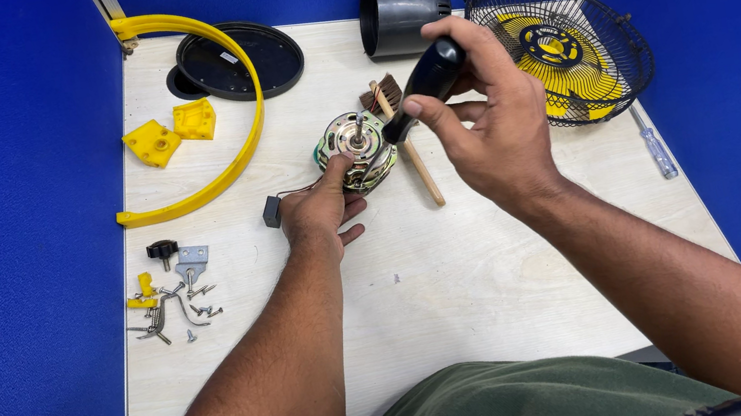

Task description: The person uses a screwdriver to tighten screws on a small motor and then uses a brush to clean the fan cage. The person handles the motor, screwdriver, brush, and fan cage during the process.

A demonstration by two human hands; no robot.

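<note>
A round metal fan motor (358, 147) with a shaft lies on the pale table (463, 273). My left hand (322, 208) rests against its near side, thumb on the casing. My right hand (488, 116) grips the black handle of a screwdriver (427, 81), its tip pointing down at the motor's top. A small black capacitor (272, 211) on thin wires lies left of the motor.
A brush with a wooden handle (411, 150) lies behind the motor. A black motor cover (399, 10), a wire fan guard with yellow blades (565, 42), a black round base (241, 60), a yellow curved ring (212, 114), yellow blocks (172, 131), loose screws and brackets (173, 299) and a clear-handled screwdriver (657, 149) surround them.
</note>
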